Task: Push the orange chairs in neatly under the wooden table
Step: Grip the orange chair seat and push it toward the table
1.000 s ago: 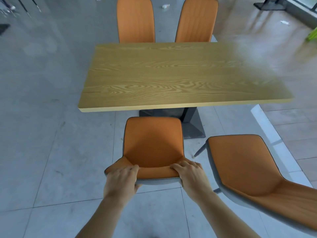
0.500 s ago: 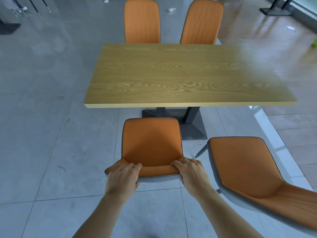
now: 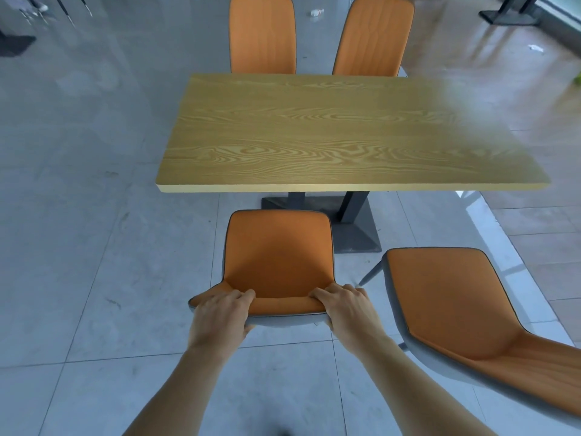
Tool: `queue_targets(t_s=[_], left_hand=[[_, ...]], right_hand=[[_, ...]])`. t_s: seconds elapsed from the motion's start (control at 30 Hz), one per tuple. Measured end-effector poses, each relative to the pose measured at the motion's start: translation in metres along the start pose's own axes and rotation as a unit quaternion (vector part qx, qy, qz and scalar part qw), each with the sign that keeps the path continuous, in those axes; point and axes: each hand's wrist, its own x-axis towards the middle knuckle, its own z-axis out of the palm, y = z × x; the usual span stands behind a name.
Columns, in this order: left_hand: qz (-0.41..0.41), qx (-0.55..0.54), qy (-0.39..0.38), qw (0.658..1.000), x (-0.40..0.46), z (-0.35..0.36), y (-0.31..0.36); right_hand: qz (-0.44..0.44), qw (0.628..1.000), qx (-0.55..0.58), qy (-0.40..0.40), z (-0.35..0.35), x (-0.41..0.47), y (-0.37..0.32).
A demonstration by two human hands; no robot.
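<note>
Fingers of both my hands were curled over the top edge of the near chair's backrest; my left hand (image 3: 221, 316) clamped the left corner, my right hand (image 3: 349, 313) the right corner, thumbs hidden behind the grey shell. That near orange chair (image 3: 278, 256) stood on the grey tiled floor (image 3: 94, 278) just short of the wooden table (image 3: 342, 133), its seat pointing straight at the table's long near edge, front rim close to the dark pedestal base (image 3: 355, 228) but not yet under the top; its front-to-back axis ran square to the table's long axis, which lay left to right. A second orange chair (image 3: 465, 309) stood at my right, well out from the table, angled with its seat aimed leftward toward it. Two far chairs (image 3: 262, 36) (image 3: 374, 36) sat upright against the opposite edge, backrests showing above the tabletop.
</note>
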Motion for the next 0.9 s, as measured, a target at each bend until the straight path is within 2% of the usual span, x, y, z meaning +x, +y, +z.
queue_targets(t_s=[0.37, 0.63, 0.9], left_hand=[[0.006, 0.000, 0.003, 1.000, -0.004, 0.004, 0.007], [-0.056, -0.027, 0.019, 0.998, -0.009, 0.001, 0.015], [-0.056, -0.069, 0.054, 0.995, -0.056, -0.035, 0.060]], right_hand=[[0.007, 1.000, 0.011, 0.010, 0.001, -0.005, 0.004], [0.006, 1.000, -0.006, -0.003, -0.002, -0.010, 0.006], [0.069, 0.997, 0.011, 0.009, -0.036, -0.079, 0.037]])
